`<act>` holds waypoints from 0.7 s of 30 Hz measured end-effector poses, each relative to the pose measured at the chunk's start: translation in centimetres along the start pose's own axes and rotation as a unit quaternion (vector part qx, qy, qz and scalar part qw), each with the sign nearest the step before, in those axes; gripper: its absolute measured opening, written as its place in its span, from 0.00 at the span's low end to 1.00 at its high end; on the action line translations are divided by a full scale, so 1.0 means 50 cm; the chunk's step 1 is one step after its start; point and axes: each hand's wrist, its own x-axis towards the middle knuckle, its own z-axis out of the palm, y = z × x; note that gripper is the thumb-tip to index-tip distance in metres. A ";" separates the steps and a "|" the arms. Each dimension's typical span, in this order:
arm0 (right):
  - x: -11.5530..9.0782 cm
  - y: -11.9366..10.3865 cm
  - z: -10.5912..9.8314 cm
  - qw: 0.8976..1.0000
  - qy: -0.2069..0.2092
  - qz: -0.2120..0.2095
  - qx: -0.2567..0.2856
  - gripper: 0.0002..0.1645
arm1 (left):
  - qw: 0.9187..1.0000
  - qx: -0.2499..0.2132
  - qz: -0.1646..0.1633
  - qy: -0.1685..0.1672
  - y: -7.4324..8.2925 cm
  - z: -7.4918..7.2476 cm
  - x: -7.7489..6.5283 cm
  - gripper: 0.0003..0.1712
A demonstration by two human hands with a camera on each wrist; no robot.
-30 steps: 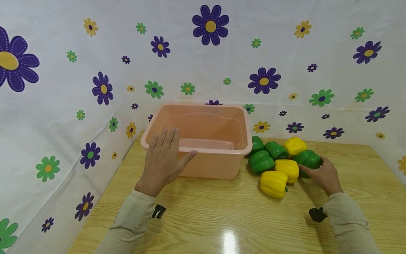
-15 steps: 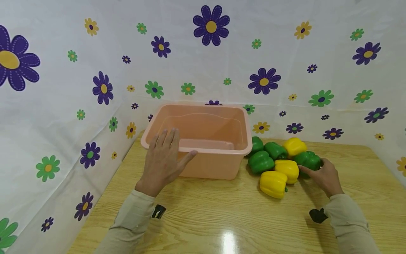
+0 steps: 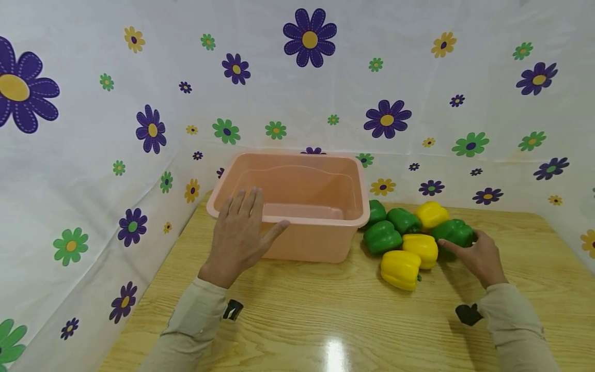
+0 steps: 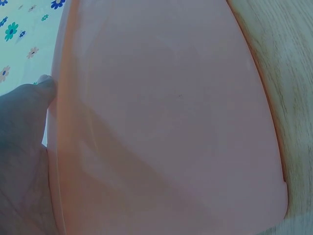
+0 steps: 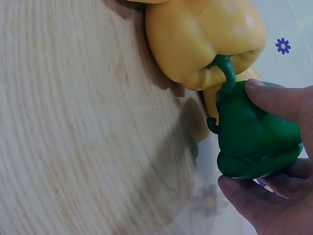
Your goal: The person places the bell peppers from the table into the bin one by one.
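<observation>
My right hand (image 3: 483,258) grips a green bell pepper (image 3: 454,233) at the right end of a small group of peppers. In the right wrist view, the thumb lies on one side of this pepper (image 5: 257,134) and fingers on the other, beside a yellow bell pepper (image 5: 205,39). My left hand (image 3: 237,237) rests with straight fingers on the near rim of a peach plastic basin (image 3: 307,243). The left wrist view has the basin's wall (image 4: 171,117) filling most of it, with the thumb at the rim. No peppers show inside the basin.
Between the basin and my right hand lie more green bell peppers (image 3: 382,237) and yellow bell peppers (image 3: 401,269), close together on the wooden table (image 3: 297,320). A white flower-print sheet (image 3: 279,93) hangs behind the table and along its left side.
The right hand and its green pepper have shifted very slightly to the right and up. My left hand and the basin stay where they were.
</observation>
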 end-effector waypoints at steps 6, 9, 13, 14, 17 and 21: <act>0.000 -0.003 -0.008 1.000 0.010 -0.001 0.008 0.54 | 1.000 -0.001 -0.004 -0.005 0.000 -0.001 0.000 0.56; 0.001 -0.007 -0.013 1.000 0.009 0.002 0.011 0.55 | 1.000 -0.003 -0.004 -0.004 0.001 -0.002 0.000 0.56; 0.002 -0.015 -0.019 1.000 0.012 0.002 0.010 0.56 | 1.000 -0.003 -0.004 -0.005 0.002 -0.004 0.001 0.55; 0.002 -0.018 -0.020 1.000 0.014 0.000 0.010 0.56 | 1.000 -0.002 -0.004 -0.006 0.002 -0.004 0.001 0.55; 0.003 -0.025 -0.024 1.000 0.020 -0.006 0.012 0.55 | 1.000 -0.002 -0.005 -0.010 0.002 -0.005 0.001 0.55; 0.006 -0.034 -0.031 0.999 0.026 -0.014 0.012 0.54 | 1.000 -0.001 -0.003 -0.010 0.003 -0.006 0.001 0.56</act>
